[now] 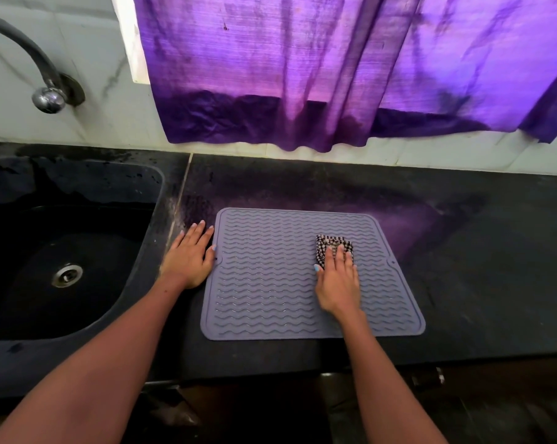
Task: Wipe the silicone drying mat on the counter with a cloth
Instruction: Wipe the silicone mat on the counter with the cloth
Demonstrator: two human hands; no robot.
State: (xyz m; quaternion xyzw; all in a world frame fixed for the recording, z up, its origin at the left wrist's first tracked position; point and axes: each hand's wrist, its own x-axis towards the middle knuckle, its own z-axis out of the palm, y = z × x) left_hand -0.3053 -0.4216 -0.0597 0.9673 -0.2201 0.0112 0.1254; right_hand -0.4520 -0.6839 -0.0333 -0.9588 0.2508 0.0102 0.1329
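Grey mat [270, 277] lying flat on the dark counter [479, 251], right of the sink [62, 251]. Our right hand [338, 283] presses a checked cloth [333, 246] onto it, fingers straight; our left hand [189, 256] rests flat, fingers apart, at the mat's left edge.

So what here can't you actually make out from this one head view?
- Cloth: the right hand covers its near part, so its full size is hidden.
- Mat under that hand and cloth: covered, so wet or dry there is unknown.
- Tap: its spout runs off the left edge.
- Window: the purple curtain covers it.
- Sink: too dark to show much beyond the drain.
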